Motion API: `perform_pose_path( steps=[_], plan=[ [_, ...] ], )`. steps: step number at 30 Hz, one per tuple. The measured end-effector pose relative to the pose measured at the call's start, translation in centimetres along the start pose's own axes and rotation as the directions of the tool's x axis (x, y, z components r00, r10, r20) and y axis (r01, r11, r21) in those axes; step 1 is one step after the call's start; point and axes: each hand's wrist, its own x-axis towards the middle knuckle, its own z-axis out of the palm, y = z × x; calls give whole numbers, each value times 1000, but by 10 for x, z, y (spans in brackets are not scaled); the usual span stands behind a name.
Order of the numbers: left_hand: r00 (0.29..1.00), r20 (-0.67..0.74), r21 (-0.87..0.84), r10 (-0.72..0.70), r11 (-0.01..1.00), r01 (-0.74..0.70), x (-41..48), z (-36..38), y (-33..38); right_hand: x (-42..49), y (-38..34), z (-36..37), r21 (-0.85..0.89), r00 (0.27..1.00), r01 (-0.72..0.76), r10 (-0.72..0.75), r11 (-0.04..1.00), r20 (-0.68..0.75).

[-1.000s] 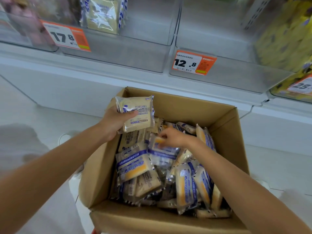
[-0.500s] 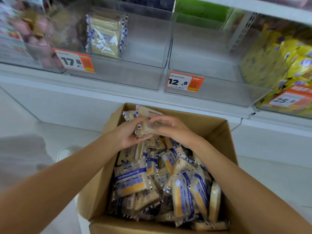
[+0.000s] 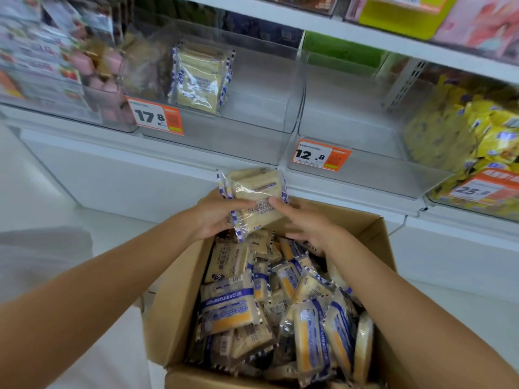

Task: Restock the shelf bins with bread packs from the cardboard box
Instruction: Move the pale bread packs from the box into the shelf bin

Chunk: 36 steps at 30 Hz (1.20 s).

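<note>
1. Left hand (image 3: 213, 217) grips the held stack (image 3: 254, 203) of bread packs by its left edge. The thumb lies across the front and the fingers curl behind, mostly hidden.
2. Right hand (image 3: 306, 223) pinches the stack's right edge, thumb tip on the front film. The other fingers are loosely curved and slightly spread under the lower corner.
3. The stack is flat, roughly square and tilted. Its wrap is glossy and clear with blue-and-white striped seams, and pale bread shows through. It sits above the far rim of the cardboard box (image 3: 168, 313), below the shelf edge.
4. The box is plain brown corrugated board with its flaps open. It holds a jumble of loose packs (image 3: 230, 307) in crinkled film with blue bands, some showing orange.
5. The left bin (image 3: 224, 141) is rigid clear plastic with rounded corners. A few matching shelf packs (image 3: 200, 77) stand upright against its left wall.
6. An orange price tag (image 3: 157, 119) reading 17.8 is on its front.
7. The neighbouring bin (image 3: 365, 175) is the same clear plastic, with a tag (image 3: 320, 155) reading 12.8.
8. Far right are yellow packets (image 3: 477, 130), blurred.
</note>
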Motion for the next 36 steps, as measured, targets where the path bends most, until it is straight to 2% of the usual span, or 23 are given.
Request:
perform_pose_path(
  steps=[1,2,3,4,6,7,9,11,12,13,14,16,18,22,25,27,29,31,32,34,35,36],
  plan=[
    [999,29,19,13,1000,-13,-5,-2,3,-1,-1,3,126,996,-48,38,991,85],
    [998,62,31,12,999,-14,-11,-4,7,-1,-4,6,237,994,-48,22,970,108],
    [996,94,24,0,1000,-2,-16,-7,10,0,-8,7,283,998,10,-28,959,60],
    [993,119,-8,-21,1000,22,-20,-12,12,0,-14,6,223,993,115,-108,968,-42],
    [986,161,-87,-52,994,67,-27,-25,17,-4,-29,5,-67,933,310,-317,948,-170],
    [982,179,-98,-60,992,79,-30,-30,20,-7,-38,4,-204,896,396,-425,896,-130],
    [979,193,-31,-70,997,77,-33,-31,24,-18,-55,9,-411,820,543,-568,732,71],
    [985,159,51,-71,997,64,-36,-23,29,-28,-69,20,-605,725,632,-645,483,242],
    [990,129,41,-58,998,53,-36,-20,33,-30,-73,25,-672,668,642,-699,370,254],
    [994,95,-15,-46,999,48,-36,-21,37,-28,-76,27,-713,624,623,-754,321,206],
    [997,69,-107,-36,993,43,-36,-24,41,-24,-78,29,-718,617,590,-780,369,105],
    [996,86,-243,5,970,16,-39,-34,49,-17,-80,31,-608,720,504,-687,613,-96],
    [990,137,-258,31,966,6,-45,-46,58,-14,-82,37,-479,818,454,-565,751,-111],
    [982,183,-81,41,996,-26,-52,-68,85,-18,-105,50,-212,817,549,-573,808,-66],
    [988,23,48,151,987,-152,-52,-71,117,-7,-136,58,-140,845,520,-531,843,-63],
    [953,-133,277,274,933,-230,-46,-74,141,1,-162,62,-127,859,501,-510,856,-46],
    [892,-188,459,411,840,-290,-30,-86,163,15,-187,65,-33,857,513,-514,858,-32],
    [814,-222,563,537,752,-343,-10,-104,178,26,-204,67,156,875,481,-483,863,-28],
    [749,-265,621,607,702,-349,-2,-115,185,39,-214,70,230,878,473,-476,851,-43],
    [555,-363,777,749,572,-264,13,-137,191,69,-228,76,261,870,492,-481,830,-109],
    [448,-388,837,805,511,-195,21,-149,192,86,-232,81,224,865,501,-480,836,-143],
    [381,-396,863,835,480,-156,26,-157,192,106,-233,86,150,857,511,-489,846,-161]
  ],
)
